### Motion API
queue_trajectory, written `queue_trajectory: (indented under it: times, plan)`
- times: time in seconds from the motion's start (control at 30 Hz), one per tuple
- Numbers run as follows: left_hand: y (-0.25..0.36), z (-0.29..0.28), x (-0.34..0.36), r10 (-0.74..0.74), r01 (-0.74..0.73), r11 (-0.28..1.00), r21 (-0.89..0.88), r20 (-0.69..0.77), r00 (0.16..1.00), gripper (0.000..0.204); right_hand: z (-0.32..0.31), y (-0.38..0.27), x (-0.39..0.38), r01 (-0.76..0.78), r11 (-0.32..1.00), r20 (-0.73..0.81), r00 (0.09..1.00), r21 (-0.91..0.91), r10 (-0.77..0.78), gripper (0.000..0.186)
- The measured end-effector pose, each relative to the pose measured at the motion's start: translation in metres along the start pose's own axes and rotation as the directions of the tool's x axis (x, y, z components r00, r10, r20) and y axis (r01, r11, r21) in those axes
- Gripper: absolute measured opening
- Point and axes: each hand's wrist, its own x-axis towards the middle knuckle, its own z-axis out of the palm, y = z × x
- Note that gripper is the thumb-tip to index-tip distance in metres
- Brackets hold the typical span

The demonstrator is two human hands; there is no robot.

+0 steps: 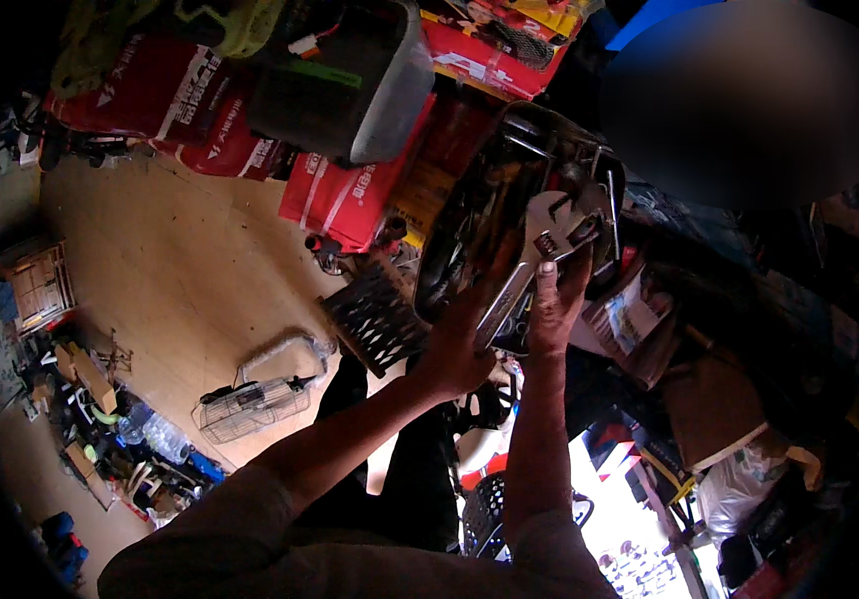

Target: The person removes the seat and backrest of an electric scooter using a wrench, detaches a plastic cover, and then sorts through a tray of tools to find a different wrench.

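Observation:
A large metal adjustable wrench [505, 298] is held tilted, its jaw end up and away from me. My left hand [457, 351] is closed around the lower part of its handle. Near the jaw, my right hand [556, 299] grips the wrench, its thumb by the adjusting screw and the fingers behind the head. Whether a small dark piece by the right fingertips is separate, I cannot tell. Beneath and beyond the wrench sits a dark tool tray [427, 268] full of jumbled metal tools, partly hidden by my hands.
Red boxes [334, 200] and a grey plastic bin [389, 110] stand at the far left of the tray. A dark slotted crate [374, 314] is left of my hands. On the floor lies a wire basket [255, 409]. Cardboard [714, 414] and clutter fill the right.

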Motion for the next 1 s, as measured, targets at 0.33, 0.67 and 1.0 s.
queue_trajectory:
  times: [0.33, 0.67, 1.0]
  plan:
    - [0.014, -0.048, -0.063, -0.031, 0.038, 0.997, 0.064, -0.104, 0.994, 0.06, 0.02, -0.002, -0.003, -0.042, 0.849, -0.115, 0.993, -0.526, -0.023, 0.092]
    - [0.016, -0.038, -0.056, 0.055, -0.054, 0.994, 0.098, -0.003, 0.999, 0.058, 0.02, 0.018, 0.002, 0.335, 0.667, 0.271, 0.941, -0.666, -0.202, 0.069]
    - [0.042, -0.005, -0.033, 0.056, -0.095, 0.974, 0.204, 0.189, 0.98, 0.065, -0.02, -0.046, -0.112, -0.442, 0.866, -0.002, 0.891, 0.233, 0.455, 0.043]
